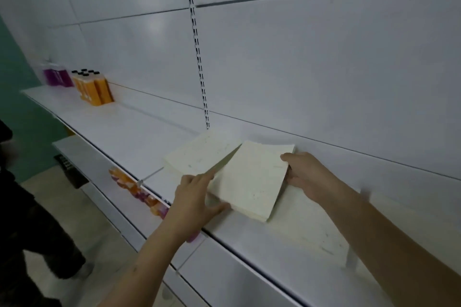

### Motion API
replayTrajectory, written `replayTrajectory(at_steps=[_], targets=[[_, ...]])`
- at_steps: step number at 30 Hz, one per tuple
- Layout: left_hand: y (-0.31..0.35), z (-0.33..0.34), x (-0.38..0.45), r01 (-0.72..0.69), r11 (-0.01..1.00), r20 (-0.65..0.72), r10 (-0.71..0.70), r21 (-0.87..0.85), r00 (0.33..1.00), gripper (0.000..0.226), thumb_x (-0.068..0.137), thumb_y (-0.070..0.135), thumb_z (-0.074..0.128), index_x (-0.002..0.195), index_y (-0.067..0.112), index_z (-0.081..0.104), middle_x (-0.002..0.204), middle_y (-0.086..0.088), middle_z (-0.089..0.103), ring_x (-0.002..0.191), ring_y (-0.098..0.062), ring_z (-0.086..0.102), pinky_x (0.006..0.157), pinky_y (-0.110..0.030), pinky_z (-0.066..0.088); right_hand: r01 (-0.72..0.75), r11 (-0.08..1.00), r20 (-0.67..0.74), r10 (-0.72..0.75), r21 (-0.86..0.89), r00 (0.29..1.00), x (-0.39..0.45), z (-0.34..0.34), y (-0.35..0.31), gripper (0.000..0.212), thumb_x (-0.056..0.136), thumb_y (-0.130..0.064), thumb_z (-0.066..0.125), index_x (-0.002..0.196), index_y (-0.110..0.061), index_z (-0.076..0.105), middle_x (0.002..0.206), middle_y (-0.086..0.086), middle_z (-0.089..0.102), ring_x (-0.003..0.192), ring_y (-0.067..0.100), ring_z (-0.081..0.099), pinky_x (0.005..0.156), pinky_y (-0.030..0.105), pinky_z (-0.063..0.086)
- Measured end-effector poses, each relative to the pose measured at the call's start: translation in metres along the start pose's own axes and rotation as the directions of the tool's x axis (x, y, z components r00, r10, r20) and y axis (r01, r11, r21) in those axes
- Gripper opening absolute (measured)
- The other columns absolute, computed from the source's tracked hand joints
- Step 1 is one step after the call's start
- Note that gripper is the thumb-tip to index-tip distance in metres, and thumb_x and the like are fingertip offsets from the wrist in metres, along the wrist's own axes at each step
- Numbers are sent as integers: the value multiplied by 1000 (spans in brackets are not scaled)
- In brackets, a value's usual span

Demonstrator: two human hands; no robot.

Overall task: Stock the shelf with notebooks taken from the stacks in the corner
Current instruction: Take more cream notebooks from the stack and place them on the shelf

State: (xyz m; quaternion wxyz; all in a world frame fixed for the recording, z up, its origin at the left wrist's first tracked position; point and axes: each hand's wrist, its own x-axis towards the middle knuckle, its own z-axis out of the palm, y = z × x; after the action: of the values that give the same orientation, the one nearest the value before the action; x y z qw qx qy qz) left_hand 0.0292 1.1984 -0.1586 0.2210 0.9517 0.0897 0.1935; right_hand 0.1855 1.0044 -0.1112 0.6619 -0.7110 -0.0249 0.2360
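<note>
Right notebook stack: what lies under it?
The right notebook stack, held by both hands, overlaps the left stack's edge above the white shelf. What lies directly beneath is covered.

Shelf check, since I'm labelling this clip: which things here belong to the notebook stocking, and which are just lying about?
Part of the job:
- notebook stack, held by left hand and right hand
- second notebook stack beside it
- shelf

Just lying about:
- orange bottles
- purple bottles
- orange packets on the lower shelf

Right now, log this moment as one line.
left hand and right hand hold notebooks | second stack beside | shelf | bottles far left
</note>
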Motion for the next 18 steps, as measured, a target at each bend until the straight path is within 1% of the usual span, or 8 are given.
replayTrajectory(at_steps=[3, 5, 8, 9, 11, 13, 16, 18], targets=[[-30, 5, 29, -18, 959, 141, -23, 285, 990, 87, 73, 74, 59, 145, 35, 31, 132, 11, 52, 119, -17, 29, 92, -34, 24, -86, 995, -24, 85, -42, 996, 13, 14, 7, 43, 87, -26, 64, 123, -6, 51, 118, 14, 56, 109, 26, 52, 107, 42, 41], [-45, 9, 42, -80, 959, 209, 23, 271, 978, 90, 72, 76, 58, 147, 34, 30, 136, 11, 50, 124, -17, 28, 94, -34, 22, -126, 990, -63, 123, -55, 990, 16, 24, 8, 42, 85, -29, 67, 117, -12, 46, 111, 6, 48, 106, 24, 46, 109, 40, 38], [-63, 11, 53, -171, 962, 262, 112, 214, 959, 92, 73, 75, 57, 149, 30, 30, 139, 6, 49, 133, -18, 24, 103, -36, 20, -152, 984, -96, 143, -94, 985, 21, 33, 10, 83, 50, -45, 75, 123, -14, 51, 122, 8, 52, 112, 27, 50, 105, 41, 40], [-69, 12, 55, -198, 962, 262, 145, 190, 954, 94, 70, 78, 52, 148, 29, 31, 139, 5, 49, 135, -17, 24, 105, -37, 19, -157, 982, -115, 145, -101, 983, 25, 34, 12, 85, 44, -46, 75, 120, -15, 52, 118, 7, 51, 107, 26, 49, 101, 40, 40], [-77, 14, 60, -245, 963, 241, 213, 112, 947, 99, 64, 81, 39, 147, 28, 34, 142, 3, 49, 138, -16, 26, 108, -36, 18, -178, 978, -188, 156, -107, 970, 19, 41, 6, 62, 65, -38, 76, 116, -15, 50, 100, 4, 46, 91, 23, 46, 96, 37, 39], [-81, 16, 65, -264, 964, 228, 249, 39, 941, 96, 68, 78, 47, 148, 26, 34, 146, 2, 46, 141, -16, 25, 110, -34, 16, -207, 972, -256, 173, -110, 951, 12, 50, 1, 41, 85, -29, 67, 117, -14, 46, 86, 0, 38, 84, 20, 44, 98, 37, 39], [-89, 21, 64, -288, 958, 176, 286, -18, 942, 95, 74, 71, 61, 150, 24, 28, 151, 5, 38, 142, -13, 22, 113, -31, 13, -229, 963, -344, 170, -140, 923, 12, 59, 0, 46, 90, -30, 62, 126, -8, 44, 95, 4, 40, 107, 28, 47, 107, 43, 38], [-94, 24, 63, -328, 944, 126, 330, -31, 936, 98, 71, 78, 53, 150, 25, 28, 151, 7, 39, 140, -12, 25, 113, -30, 15, -217, 971, -361, 166, -103, 918, 14, 63, -1, 56, 87, -29, 64, 134, -6, 43, 95, 5, 42, 102, 27, 43, 106, 42, 40]])
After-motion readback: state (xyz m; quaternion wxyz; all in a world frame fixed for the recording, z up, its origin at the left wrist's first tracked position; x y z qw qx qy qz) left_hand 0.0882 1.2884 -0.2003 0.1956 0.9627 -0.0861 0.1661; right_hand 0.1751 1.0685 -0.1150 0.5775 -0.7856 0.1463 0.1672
